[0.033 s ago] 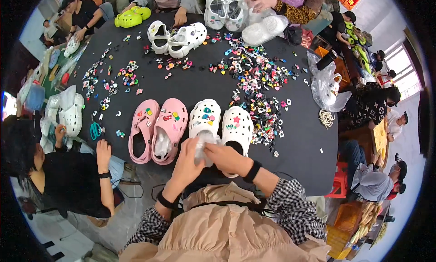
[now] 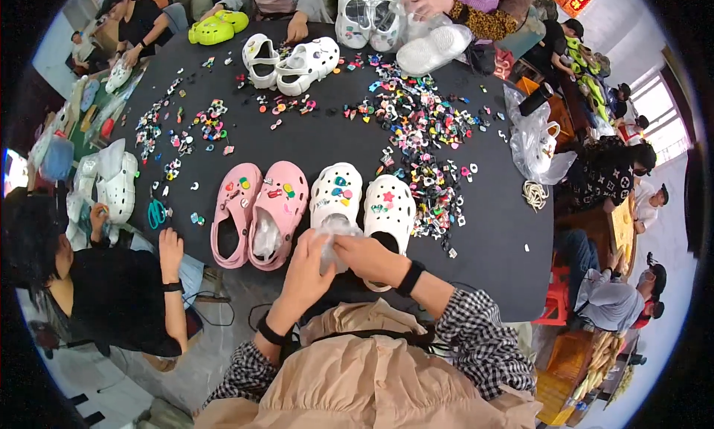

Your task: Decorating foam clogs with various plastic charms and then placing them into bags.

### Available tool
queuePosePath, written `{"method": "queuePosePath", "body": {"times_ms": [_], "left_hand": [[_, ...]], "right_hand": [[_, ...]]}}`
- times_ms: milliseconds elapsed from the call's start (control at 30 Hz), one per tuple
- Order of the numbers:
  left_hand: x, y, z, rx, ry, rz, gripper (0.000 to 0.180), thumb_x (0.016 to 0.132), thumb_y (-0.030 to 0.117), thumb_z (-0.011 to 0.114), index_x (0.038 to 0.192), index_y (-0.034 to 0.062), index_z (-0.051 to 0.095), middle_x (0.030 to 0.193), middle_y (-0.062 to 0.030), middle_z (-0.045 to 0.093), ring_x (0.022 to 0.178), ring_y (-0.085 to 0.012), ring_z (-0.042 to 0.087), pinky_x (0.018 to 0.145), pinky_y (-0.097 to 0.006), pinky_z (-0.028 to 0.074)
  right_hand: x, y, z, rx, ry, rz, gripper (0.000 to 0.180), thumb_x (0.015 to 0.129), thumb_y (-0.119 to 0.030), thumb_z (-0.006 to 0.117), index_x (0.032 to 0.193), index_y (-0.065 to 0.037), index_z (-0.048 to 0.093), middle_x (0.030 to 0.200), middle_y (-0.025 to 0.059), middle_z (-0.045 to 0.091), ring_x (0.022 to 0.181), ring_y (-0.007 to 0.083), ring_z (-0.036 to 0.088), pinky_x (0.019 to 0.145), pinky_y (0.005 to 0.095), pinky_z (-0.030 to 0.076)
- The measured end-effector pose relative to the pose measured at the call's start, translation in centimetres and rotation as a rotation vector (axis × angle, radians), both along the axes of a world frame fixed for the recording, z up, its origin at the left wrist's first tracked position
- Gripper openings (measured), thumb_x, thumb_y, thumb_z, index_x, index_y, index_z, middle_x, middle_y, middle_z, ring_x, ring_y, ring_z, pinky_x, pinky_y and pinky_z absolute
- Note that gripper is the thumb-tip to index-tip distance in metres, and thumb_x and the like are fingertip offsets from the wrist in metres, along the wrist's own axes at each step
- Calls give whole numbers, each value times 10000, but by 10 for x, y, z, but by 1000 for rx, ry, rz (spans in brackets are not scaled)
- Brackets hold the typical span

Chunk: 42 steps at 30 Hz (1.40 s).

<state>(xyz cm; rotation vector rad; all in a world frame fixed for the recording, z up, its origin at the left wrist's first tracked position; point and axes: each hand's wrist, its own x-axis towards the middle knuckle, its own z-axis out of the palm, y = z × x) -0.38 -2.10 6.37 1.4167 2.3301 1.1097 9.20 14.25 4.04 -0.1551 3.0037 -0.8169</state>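
Both my hands hold a clear plastic bag, crumpled at the heel opening of the left white clog. My left hand (image 2: 306, 267) closes on the left side of the bag (image 2: 337, 236), while my right hand (image 2: 373, 259) pinches it from the right. Colourful charms dot the toe of this left white clog (image 2: 325, 189). Beside it stands the right white clog (image 2: 400, 224), with a star charm and its opening partly behind my right hand. On the left are two pink clogs (image 2: 222, 215) with charms; clear plastic is stuffed in the right one.
Many loose charms (image 2: 431, 124) lie scattered over the dark table (image 2: 297, 143). White clogs (image 2: 309, 63) and lime clogs (image 2: 212, 31) stand at the far side, near other people's hands. To the left, a person's hand (image 2: 170, 250) rests at the table edge. A plastic bag (image 2: 528, 150) lies right.
My hands have barely shifted, still holding the plastic bag at the left white clog. The clogs and charms stay in place.
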Motion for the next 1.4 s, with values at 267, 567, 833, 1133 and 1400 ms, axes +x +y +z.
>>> {"method": "queuePosePath", "body": {"times_ms": [267,567,833,1133,1400], "left_hand": [[23,-9,-11,-79,-138,93,614,748,-22,632,1326,-17,425,1398,-240,393,1258,-406,430,1042,-424,380],[12,4,-30,-242,156,-87,670,772,168,691,1320,-98,413,1322,-268,470,1234,-404,451,1070,-447,360],[8,53,-50,-318,326,-217,972,667,494,766,1280,-173,414,1291,-303,469,1209,-414,460,1080,-462,309],[-1,52,-58,-411,293,-270,885,576,292,783,1299,-85,439,1329,-252,409,1279,-389,373,1131,-446,250],[-9,44,-71,-293,230,-186,672,580,254,780,1174,26,566,1239,-183,464,1192,-359,447,1050,-447,335]], "right_hand": [[-50,-30,-31,668,-117,-138,370,814,-203,571,1106,18,618,1098,137,537,1092,287,486,946,358,371],[-18,0,-1,261,97,-59,275,770,-101,578,1007,31,620,1085,157,551,989,304,586,866,383,484],[13,38,12,96,183,-364,262,774,-73,620,1032,-27,616,1115,137,613,1025,306,594,878,409,475],[7,55,-1,-459,263,-491,213,858,2,538,1043,3,645,1046,173,645,984,322,625,875,383,493],[65,62,22,-247,83,-944,354,851,-249,682,1050,19,566,948,176,615,827,293,634,697,366,506]]}}
